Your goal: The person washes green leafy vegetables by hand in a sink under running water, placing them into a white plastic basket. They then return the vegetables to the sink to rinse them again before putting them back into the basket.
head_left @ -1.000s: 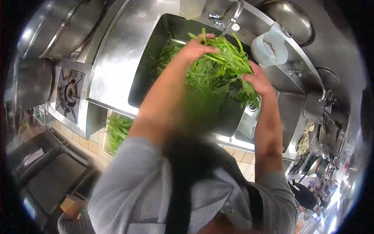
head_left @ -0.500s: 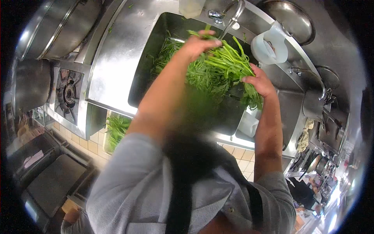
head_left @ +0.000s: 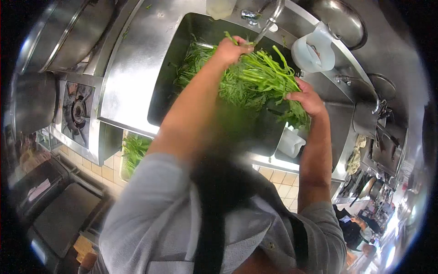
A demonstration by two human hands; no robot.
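A bunch of leafy greens (head_left: 269, 71) with long bright stems is held up over the dark sink basin (head_left: 166, 84). My right hand (head_left: 308, 97) grips the bunch on its right side, thumb in front, with leaves hanging below. Over the upper left of the bunch, my left hand (head_left: 231, 51) is closed in a pinch, and short green stem pieces stick out from its fingers. More cut-looking leaves (head_left: 196, 64) lie in the basin beneath and to the left. The faucet (head_left: 271, 20) arches over the sink just beyond my hands.
A white plastic pitcher (head_left: 314, 51) stands behind the right hand. Another translucent container (head_left: 291, 142) sits by the sink's right front. A basket of greens (head_left: 133, 153) is low at left, near a gas burner (head_left: 79, 112). A second faucet (head_left: 365, 89) is at right.
My left hand has drawn slightly left, its fingers going from stretched over the stems to pinched on stem pieces. The right hand keeps its hold on the bunch.
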